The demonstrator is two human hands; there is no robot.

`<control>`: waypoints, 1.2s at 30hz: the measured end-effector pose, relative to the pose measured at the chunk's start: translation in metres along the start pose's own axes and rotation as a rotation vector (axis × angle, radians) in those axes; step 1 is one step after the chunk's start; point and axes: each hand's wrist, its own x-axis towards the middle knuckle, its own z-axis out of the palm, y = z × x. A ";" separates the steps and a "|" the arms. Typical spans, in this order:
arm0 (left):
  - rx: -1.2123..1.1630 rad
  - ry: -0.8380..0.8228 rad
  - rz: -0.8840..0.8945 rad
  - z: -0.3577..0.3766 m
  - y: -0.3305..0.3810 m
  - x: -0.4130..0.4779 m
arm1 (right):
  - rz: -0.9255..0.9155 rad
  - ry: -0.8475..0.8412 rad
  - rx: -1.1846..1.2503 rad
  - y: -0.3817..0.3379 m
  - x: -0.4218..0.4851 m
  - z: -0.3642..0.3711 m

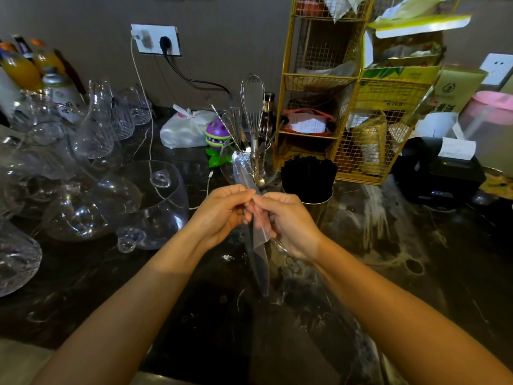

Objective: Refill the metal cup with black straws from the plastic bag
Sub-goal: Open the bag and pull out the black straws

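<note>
Both hands, left hand (222, 209) and right hand (286, 220), pinch the plastic bag (259, 240), seemingly near empty, the metal cup (308, 190) already packed with black straws (308, 169): tilt mouth-down over it.

Probably a drinks bar counter, glass carafes (91, 126), syrup bottles (22, 68), receipt printer (441, 168)

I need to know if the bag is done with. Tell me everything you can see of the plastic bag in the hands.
The plastic bag is clear, thin, long and narrow, and looks limp and flattened, with no straws visible inside. It runs from above the hands down toward the dark counter, slightly tilted. The left hand and right hand both pinch it near its middle. Its lower end hangs free.
</note>
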 end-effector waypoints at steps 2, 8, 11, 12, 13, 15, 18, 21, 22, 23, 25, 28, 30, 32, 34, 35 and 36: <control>-0.018 -0.012 -0.009 -0.002 0.000 -0.001 | -0.015 0.008 0.005 0.001 -0.001 0.004; -0.107 0.001 -0.052 -0.012 0.001 -0.006 | 0.039 0.080 0.173 0.004 -0.001 0.004; 0.016 0.079 -0.069 -0.022 0.002 -0.011 | 0.086 0.087 0.105 0.004 -0.003 -0.005; 0.152 0.110 -0.060 -0.024 0.003 -0.013 | 0.082 0.079 0.007 0.005 -0.004 -0.007; 0.284 0.138 -0.039 -0.025 0.002 -0.014 | 0.064 0.074 -0.115 0.005 -0.004 -0.007; 0.458 0.205 0.016 -0.027 0.003 -0.015 | -0.003 0.087 -0.354 0.004 -0.002 -0.009; 0.511 0.294 0.086 -0.033 0.004 -0.013 | -0.071 0.132 -0.568 0.000 0.002 -0.017; 0.535 0.321 0.116 -0.036 0.008 -0.012 | -0.098 0.121 -0.746 -0.007 0.003 -0.023; 0.540 0.331 0.120 -0.037 0.011 -0.012 | -0.094 0.121 -0.787 -0.009 0.004 -0.025; 0.538 0.343 0.117 -0.038 0.014 -0.012 | -0.088 0.131 -0.817 -0.012 0.004 -0.027; 0.531 0.360 0.098 -0.042 0.019 -0.012 | -0.073 0.163 -0.849 -0.018 0.005 -0.031; 0.554 0.352 0.053 -0.047 0.025 -0.014 | -0.032 0.191 -0.858 -0.026 0.004 -0.035; 0.557 0.355 0.054 -0.047 0.026 -0.013 | -0.001 0.205 -0.848 -0.029 0.004 -0.035; 0.555 0.372 0.074 -0.046 0.028 -0.012 | 0.024 0.213 -0.836 -0.030 0.004 -0.034; 0.553 0.371 0.092 -0.042 0.030 -0.010 | 0.033 0.201 -0.833 -0.030 0.004 -0.032; 0.555 0.365 0.106 -0.040 0.031 -0.008 | 0.030 0.192 -0.834 -0.031 0.004 -0.032; 0.566 0.360 0.127 -0.038 0.033 -0.007 | 0.023 0.183 -0.829 -0.032 0.004 -0.031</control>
